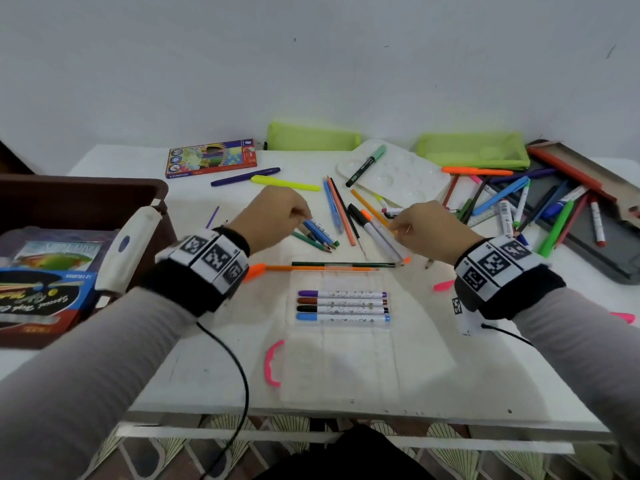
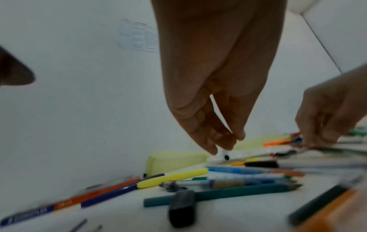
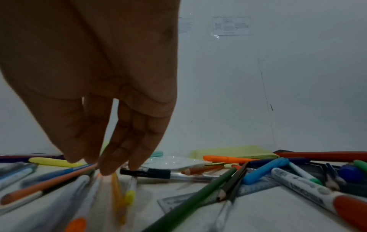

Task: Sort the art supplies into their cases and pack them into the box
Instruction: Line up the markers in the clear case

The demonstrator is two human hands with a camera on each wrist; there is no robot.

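Nearest the viewer on the white tabletop (image 1: 207, 368) lies a clear plastic case (image 1: 341, 337) with a pink handle (image 1: 273, 363) at its 9 o'clock edge. Four markers (image 1: 343, 305) lie side by side in its far half, capped purple, brown, black and blue. Just past the case's far edge lie an orange pen (image 1: 311, 268) and a dark green pencil (image 1: 343, 264), parallel to that edge.

At 10 o'clock from the case, the left hand (image 1: 273, 216) reaches down with its fingers gathered together over a small bunch of blue and green pencils (image 1: 317, 235); the left wrist view shows the fingertips (image 2: 228, 141) drawn close and empty above them. At 1 o'clock from the case, the right hand (image 1: 429, 230) has straight fingers pointing down onto a white marker with an orange cap (image 1: 382, 233); whether it is pinched cannot be told.

At 9 o'clock a brown box (image 1: 86, 199) holds packs of supplies. Farther off are a yellow highlighter (image 1: 285, 183), a purple pen (image 1: 246, 176) and a white paint palette (image 1: 401, 178) carrying a green marker (image 1: 367, 164). At 2 o'clock a heap of pens (image 1: 530, 206) sprawls over a grey tray (image 1: 595, 251). Against the wall at 12 o'clock sit a coloured-pencil pack (image 1: 213, 157) and two lime-green pouches (image 1: 313, 136).
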